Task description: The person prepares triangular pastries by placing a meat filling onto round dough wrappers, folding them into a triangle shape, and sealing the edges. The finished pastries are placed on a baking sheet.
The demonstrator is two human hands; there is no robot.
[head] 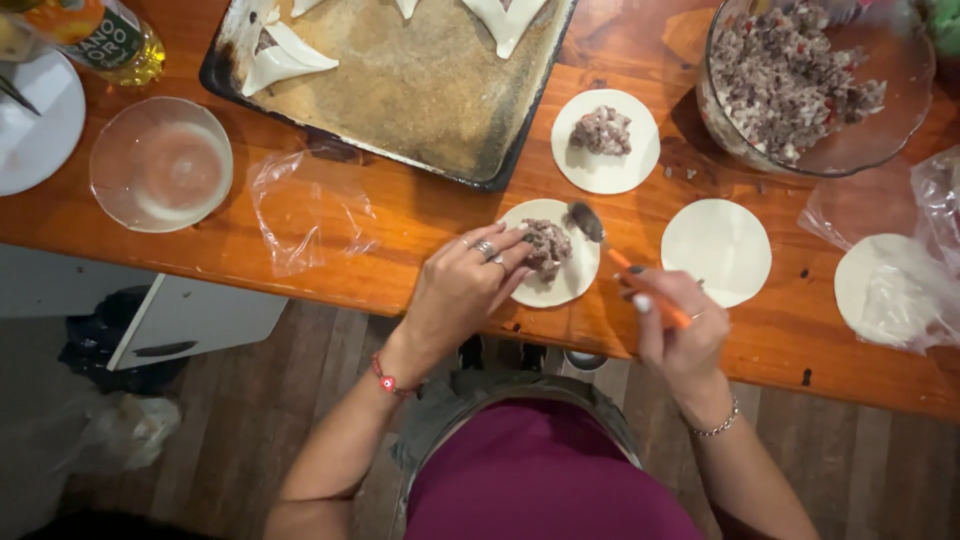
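My left hand (462, 290), with rings and a red bracelet, rests its fingertips on a heap of meat filling (548, 246) sitting on a round dough disc (572, 282) at the table's front edge. My right hand (676, 325) grips an orange-handled spoon (600, 236) whose bowl hovers over the disc's far right edge. A second dough disc (606, 168) with filling lies behind it. An empty disc (716, 250) lies to the right.
A glass bowl of meat filling (905, 110) stands at back right. A dark baking tray (430, 95) holds folded pastries. A small glass bowl of liquid (160, 165), crumpled plastic wrap (305, 210), a white plate (40, 125), an oil bottle and bagged discs (890, 290) surround them.
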